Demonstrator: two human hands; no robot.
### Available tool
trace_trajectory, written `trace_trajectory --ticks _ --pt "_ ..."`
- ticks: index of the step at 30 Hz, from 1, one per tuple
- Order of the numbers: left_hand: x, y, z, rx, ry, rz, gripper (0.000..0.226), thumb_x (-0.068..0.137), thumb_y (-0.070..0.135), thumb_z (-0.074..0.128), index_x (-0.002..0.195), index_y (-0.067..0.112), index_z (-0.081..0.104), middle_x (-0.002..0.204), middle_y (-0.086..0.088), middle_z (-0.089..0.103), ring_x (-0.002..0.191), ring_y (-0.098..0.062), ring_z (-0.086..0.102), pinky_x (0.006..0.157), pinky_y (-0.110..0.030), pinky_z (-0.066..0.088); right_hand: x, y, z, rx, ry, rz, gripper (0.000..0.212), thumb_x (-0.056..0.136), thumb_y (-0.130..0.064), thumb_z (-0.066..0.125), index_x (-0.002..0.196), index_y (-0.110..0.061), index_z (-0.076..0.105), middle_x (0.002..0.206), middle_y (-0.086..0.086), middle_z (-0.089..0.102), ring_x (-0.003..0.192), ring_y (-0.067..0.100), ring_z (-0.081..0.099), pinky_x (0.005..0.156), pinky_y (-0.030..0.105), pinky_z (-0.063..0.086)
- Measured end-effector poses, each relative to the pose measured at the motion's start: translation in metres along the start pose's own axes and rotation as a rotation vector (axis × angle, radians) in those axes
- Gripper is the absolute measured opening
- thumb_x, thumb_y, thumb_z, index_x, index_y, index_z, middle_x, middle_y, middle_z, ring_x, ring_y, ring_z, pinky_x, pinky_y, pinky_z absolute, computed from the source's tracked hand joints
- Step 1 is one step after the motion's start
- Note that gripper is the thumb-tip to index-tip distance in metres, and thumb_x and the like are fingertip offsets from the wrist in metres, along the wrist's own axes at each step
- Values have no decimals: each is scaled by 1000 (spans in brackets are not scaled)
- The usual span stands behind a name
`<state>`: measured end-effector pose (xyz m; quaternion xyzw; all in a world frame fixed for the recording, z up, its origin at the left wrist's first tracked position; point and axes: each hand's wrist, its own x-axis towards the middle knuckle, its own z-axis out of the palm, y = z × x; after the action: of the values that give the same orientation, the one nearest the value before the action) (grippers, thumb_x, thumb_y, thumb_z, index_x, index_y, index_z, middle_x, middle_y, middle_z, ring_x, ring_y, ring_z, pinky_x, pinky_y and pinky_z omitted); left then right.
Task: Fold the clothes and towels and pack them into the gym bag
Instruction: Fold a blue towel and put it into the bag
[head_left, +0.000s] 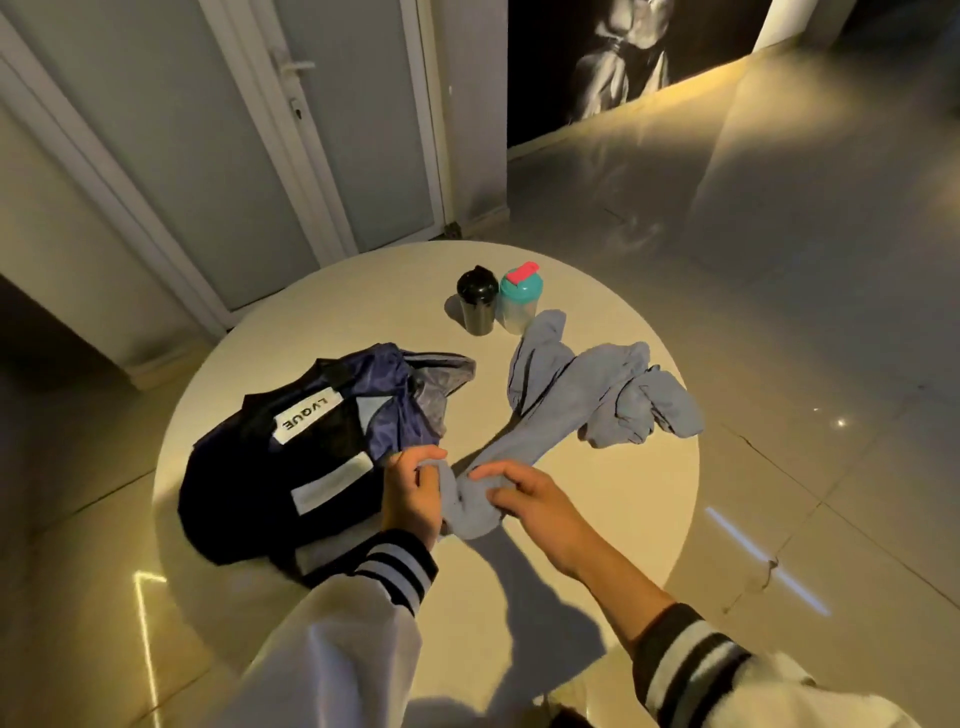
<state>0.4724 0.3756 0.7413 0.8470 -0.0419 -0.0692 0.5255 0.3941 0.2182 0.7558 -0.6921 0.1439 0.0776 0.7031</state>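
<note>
A light blue garment (571, 395) lies crumpled across the right half of a round white table (623, 519), stretched from the far bottles to the near middle. My left hand (413, 493) grips its near end from the left. My right hand (524, 493) pinches the same bunched end from the right. A dark navy gym bag (291, 467) with white label patches lies on the table's left side, its mouth open toward the far side, with purple lining showing.
A black shaker bottle (477, 301) and a clear bottle with a teal and pink lid (519, 299) stand together at the table's far side. A white door (332, 130) stands behind the table. Tiled floor surrounds it.
</note>
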Motion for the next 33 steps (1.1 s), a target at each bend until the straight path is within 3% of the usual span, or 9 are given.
trace_trajectory --ticks 2,4,9,14,18,22,26,30,33 --pt "-19 -21 -21 -51 26 -92 20 95 5 47 95 12 66 98 -11 61 94 -30 59 91 -46 51 -16 14 26 -112 -67 35 29 102 -12 50 122 -25 67 123 -3 66 107 11 63 91 24 51" --pt "-38 -37 -38 -82 -4 -137 28 97 -5 48 101 16 66 105 1 54 102 -23 56 98 -37 47 -25 34 40 -239 2 104 30 104 -20 49 132 -28 60 129 -4 61 106 13 59 87 21 46" --pt "-69 -91 -43 -3 -237 -125 34 93 -13 53 106 14 68 132 -9 50 125 -25 51 101 -20 44 -37 85 57 -567 122 178 29 103 -15 48 128 -17 63 127 8 65 108 28 60 90 33 46" --pt "-80 -148 -14 225 -390 73 43 97 3 57 134 25 58 154 8 30 143 -9 24 118 -26 25 -28 136 66 -727 162 -165 19 96 -2 53 106 -3 69 103 17 65 98 35 53 84 45 45" --pt "-61 -208 20 527 -425 260 54 95 44 60 146 44 41 163 12 15 151 -15 9 123 -41 14 5 189 56 -911 258 -349 34 96 -20 53 128 -13 63 122 9 60 110 27 52 95 39 44" --pt "-47 -262 44 608 -235 470 53 91 60 50 140 40 48 158 6 34 148 -18 27 121 -50 23 35 239 52 -965 333 -513 33 96 -24 56 128 -16 63 121 2 63 113 24 55 93 43 45" --pt "-43 -277 51 370 -73 591 27 95 38 58 120 29 62 133 7 57 131 -8 48 118 -33 29 36 276 50 -879 370 -568 31 99 -21 52 127 -22 63 115 -2 61 108 18 51 90 26 43" --pt "-59 -258 41 129 -46 535 16 94 2 63 105 13 66 108 16 58 103 15 52 97 -9 40 22 278 47 -752 411 -681 24 99 -16 57 121 -20 67 111 -5 66 102 12 55 86 6 34" --pt "-81 -252 37 158 7 491 20 97 -1 57 115 0 64 113 4 60 107 -2 53 89 -7 41 5 277 53 -805 334 -759 25 101 -20 55 124 -19 66 115 -2 63 105 13 53 91 13 36"
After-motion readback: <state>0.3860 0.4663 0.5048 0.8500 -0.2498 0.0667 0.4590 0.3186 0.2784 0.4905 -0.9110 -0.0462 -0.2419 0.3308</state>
